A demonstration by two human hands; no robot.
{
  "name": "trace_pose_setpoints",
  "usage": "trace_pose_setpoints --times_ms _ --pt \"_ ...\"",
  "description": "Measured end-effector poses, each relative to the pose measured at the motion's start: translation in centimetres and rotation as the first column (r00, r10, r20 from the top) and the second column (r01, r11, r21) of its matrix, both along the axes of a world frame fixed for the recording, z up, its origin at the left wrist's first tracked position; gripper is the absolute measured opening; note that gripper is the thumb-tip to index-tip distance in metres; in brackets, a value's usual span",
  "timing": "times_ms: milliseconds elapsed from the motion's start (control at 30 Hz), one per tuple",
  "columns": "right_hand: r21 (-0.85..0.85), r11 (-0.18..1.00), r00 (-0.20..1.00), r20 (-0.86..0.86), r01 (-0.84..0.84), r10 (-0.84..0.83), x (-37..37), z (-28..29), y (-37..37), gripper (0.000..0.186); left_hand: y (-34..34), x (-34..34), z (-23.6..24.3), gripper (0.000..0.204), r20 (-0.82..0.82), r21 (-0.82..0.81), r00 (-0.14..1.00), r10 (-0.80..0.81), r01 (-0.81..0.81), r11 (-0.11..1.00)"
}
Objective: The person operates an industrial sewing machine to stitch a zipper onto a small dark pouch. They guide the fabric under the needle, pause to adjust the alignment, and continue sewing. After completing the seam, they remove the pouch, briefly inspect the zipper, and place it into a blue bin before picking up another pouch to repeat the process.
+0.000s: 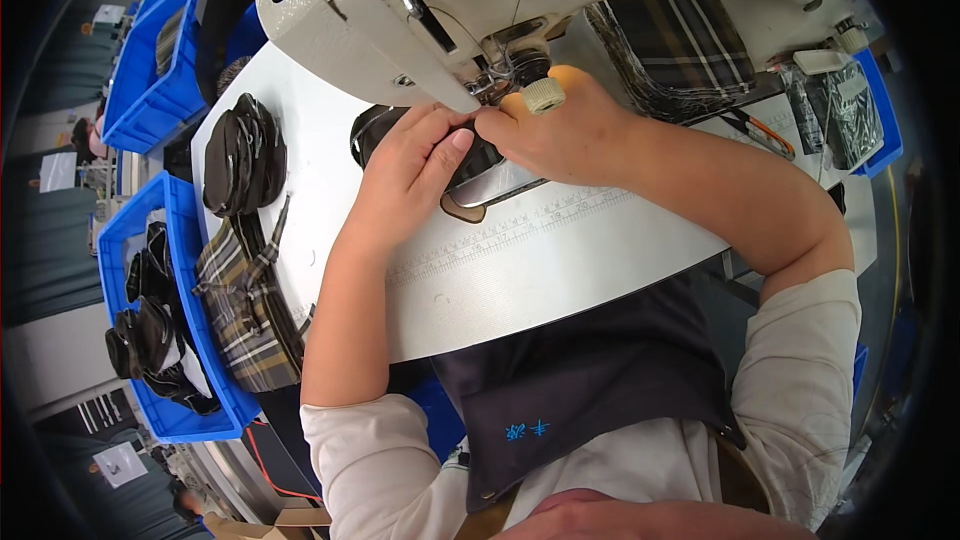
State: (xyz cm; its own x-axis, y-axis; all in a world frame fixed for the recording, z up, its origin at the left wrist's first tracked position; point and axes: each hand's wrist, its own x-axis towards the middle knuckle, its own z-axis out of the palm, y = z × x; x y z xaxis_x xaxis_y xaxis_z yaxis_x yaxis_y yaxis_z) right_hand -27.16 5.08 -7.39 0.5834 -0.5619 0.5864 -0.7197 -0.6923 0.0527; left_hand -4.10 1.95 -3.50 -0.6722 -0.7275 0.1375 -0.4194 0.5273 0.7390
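A white sewing machine (pixel 350 20) stands over a white table top, its presser and needle area just above both hands. My left hand (pixel 420 155) has its fingers curled on a dark fabric piece (pixel 368 135) under the machine head, thumb pressed near the forefinger. My right hand (pixel 560 130) is closed on the same piece beside the needle, its fingertips partly hidden by the machine. A small tan-and-dark piece (pixel 465 210) lies just below my left hand. A printed ruler strip (pixel 520 230) runs along the table.
Dark stacked pieces (pixel 240 155) and plaid fabric (pixel 245 310) lie at left, beside blue bins (pixel 235 410). At back right are folded plaid cloth (pixel 670 50), orange-handled scissors (pixel 775 140) and a blue bin (pixel 885 130) with wrapped packs. Another person's hand (pixel 185 500) shows at lower left.
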Motion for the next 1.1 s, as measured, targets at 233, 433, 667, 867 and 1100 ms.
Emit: trace_pose_setpoints --times_ms 233,433,667,867,1100 --pt "-0.073 0.994 0.991 -0.093 0.085 -0.092 0.1 0.1 0.7 0.019 0.0 -0.5 0.4 0.019 0.088 -0.091 0.996 0.015 -0.007 0.996" --pt "-0.061 0.997 0.997 -0.051 0.051 -0.054 0.0 0.1 0.4 0.018 0.2 -0.7 -0.2 0.016 0.108 -0.401 0.992 0.063 -0.015 0.916" --pt "0.105 0.992 0.982 -0.168 -0.064 0.082 -0.6 1.4 2.7 0.016 -1.0 0.5 -1.4 0.015 0.024 -0.151 0.999 -0.027 0.030 0.988" --pt "0.130 0.991 0.985 -0.163 -0.033 0.055 0.5 1.4 5.8 0.042 -1.0 1.1 -1.8 0.017 0.159 -0.170 0.987 0.008 0.020 0.985" --pt "0.104 0.994 0.960 -0.276 -0.020 0.049 0.5 1.7 6.0 0.040 0.3 -0.3 -1.1 0.019 0.061 -0.287 0.998 0.035 -0.016 0.958"
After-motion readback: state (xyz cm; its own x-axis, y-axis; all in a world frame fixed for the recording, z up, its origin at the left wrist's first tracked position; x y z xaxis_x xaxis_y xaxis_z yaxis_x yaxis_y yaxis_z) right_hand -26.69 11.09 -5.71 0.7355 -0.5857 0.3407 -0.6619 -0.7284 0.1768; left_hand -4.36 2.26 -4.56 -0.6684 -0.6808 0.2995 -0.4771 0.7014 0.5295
